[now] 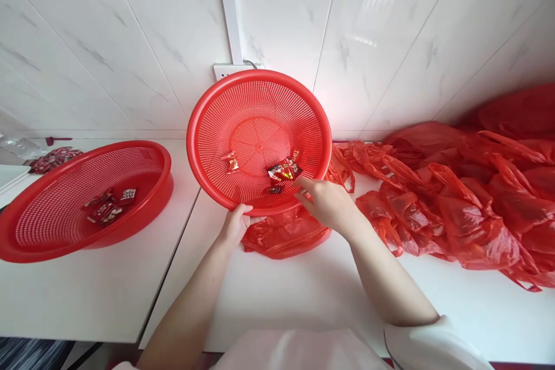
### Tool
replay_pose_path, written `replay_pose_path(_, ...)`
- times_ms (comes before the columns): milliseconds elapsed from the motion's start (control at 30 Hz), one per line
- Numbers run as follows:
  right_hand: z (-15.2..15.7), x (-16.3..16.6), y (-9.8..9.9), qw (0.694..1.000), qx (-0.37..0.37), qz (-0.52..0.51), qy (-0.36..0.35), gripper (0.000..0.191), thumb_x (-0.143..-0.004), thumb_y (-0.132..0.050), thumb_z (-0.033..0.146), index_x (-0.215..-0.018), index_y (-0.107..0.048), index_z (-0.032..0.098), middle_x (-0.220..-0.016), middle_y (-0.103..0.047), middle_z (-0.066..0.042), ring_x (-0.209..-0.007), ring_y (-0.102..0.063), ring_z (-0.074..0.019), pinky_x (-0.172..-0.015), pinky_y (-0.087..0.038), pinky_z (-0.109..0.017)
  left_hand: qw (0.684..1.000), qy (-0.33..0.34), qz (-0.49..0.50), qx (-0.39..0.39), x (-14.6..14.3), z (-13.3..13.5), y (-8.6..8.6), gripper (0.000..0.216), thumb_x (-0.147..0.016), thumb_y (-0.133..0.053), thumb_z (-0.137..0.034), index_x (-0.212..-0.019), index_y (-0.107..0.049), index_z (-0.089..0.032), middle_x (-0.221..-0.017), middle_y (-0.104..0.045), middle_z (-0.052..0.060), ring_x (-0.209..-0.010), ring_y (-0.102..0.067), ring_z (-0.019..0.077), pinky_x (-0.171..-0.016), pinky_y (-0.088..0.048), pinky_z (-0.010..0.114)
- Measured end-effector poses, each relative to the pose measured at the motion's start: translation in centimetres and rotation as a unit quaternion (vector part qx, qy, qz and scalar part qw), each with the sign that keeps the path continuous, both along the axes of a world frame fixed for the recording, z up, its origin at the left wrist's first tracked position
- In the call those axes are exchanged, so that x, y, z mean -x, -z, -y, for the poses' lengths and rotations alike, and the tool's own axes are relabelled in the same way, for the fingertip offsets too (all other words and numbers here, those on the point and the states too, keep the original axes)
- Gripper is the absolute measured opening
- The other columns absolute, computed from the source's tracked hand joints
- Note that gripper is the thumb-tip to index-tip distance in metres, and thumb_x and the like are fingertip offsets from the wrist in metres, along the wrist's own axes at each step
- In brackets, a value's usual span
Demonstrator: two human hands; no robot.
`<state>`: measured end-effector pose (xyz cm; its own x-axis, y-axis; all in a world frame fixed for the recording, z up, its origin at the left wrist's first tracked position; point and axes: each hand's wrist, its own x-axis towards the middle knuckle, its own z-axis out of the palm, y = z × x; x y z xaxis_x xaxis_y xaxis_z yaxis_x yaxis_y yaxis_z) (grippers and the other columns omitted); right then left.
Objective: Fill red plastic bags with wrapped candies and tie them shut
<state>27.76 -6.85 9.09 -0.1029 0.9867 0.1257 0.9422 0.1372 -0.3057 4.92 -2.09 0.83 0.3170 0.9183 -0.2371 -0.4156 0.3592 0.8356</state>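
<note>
A red plastic mesh basket [260,92] is tilted up towards me above the table. My left hand [236,225] grips its lower rim, thumb on top and fingers hidden underneath. Inside lie a dark red snack packet [284,170], a small gold-and-red packet [233,162] and a small dark packet [275,190]. Over the lower right rim reaches my right hand [323,199], its fingers bent and slightly apart beside the dark red packet, with nothing visible between them. Below the basket, a red plastic bag [286,237] rests on the table.
On the left, another red mesh basket [162,185] holds several dark red packets [108,208]. Several filled red plastic bags [468,208] are heaped on the right. Behind the white table [277,300] rises a tiled wall [277,17] with a socket strip [223,71]. More packets [56,159] lie far left.
</note>
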Motion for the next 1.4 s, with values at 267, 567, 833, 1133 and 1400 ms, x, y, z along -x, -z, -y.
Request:
replay_pose_path(267,-3.5,1.8,3.4,0.988,-0.047,-0.09,-0.117,0.039,-0.097,-0.046,0.037,-0.131,-0.052,0.02,-0.129,-0.059,-0.013,-0.115,-0.06,-0.0244,-0.093,-0.049,-0.037,0.999,0.021,0.012,-0.029,-0.4,0.6,0.5,0.037,-0.074,-0.061,-0.017,-0.11,-0.066,-0.013,-0.113,-0.071,0.013,-0.111,-0.064,0.0325,-0.091,-0.054,0.046)
replay_pose_path(567,-4.0,1.0,4.7,0.958,-0.002,-0.133,-0.256,0.045,-0.084,-0.067,0.036,-0.126,-0.056,0.021,-0.121,-0.06,-0.011,-0.11,-0.06,-0.0232,-0.093,-0.049,-0.039,0.999,-0.012,0.025,-0.035,-0.9,0.5,1.5,0.033,-0.077,-0.06,-0.018,-0.109,-0.067,-0.012,-0.115,-0.07,0.013,-0.11,-0.064,0.0326,-0.095,-0.051,0.048)
replay_pose_path(833,-3.9,1.3,5.9,0.967,-0.057,-0.163,-0.189,0.034,-0.084,-0.067,0.039,-0.111,-0.061,0.019,-0.132,-0.052,-0.014,-0.118,-0.054,-0.0256,-0.099,-0.045,-0.041,1.0,0.01,0.016,-0.005,-0.5,0.3,1.9,0.03,-0.077,-0.062,-0.022,-0.104,-0.07,-0.013,-0.103,-0.073,0.012,-0.109,-0.065,0.0342,-0.092,-0.053,0.047)
replay_pose_path(1133,-3.9,1.8,6.1,0.941,0.012,-0.212,-0.265,0.034,-0.089,-0.059,0.026,-0.123,-0.061,0.02,-0.123,-0.063,-0.009,-0.113,-0.058,-0.021,-0.099,-0.045,-0.038,0.999,-0.028,-0.029,-0.017,-0.4,0.3,3.1,0.032,-0.076,-0.065,-0.023,-0.107,-0.067,-0.015,-0.113,-0.07,0.012,-0.107,-0.065,0.0326,-0.089,-0.055,0.044)
replay_pose_path(1400,-4.6,0.6,5.7,0.879,0.151,-0.444,-0.083,0.024,-0.088,-0.056,0.028,-0.101,-0.072,0.017,-0.096,-0.074,-0.005,-0.084,-0.069,-0.0165,-0.08,-0.055,-0.031,0.997,-0.059,0.013,-0.041,-0.3,-0.5,2.0,0.035,-0.074,-0.062,-0.017,-0.108,-0.066,-0.016,-0.106,-0.072,0.009,-0.108,-0.066,0.0318,-0.091,-0.054,0.046)
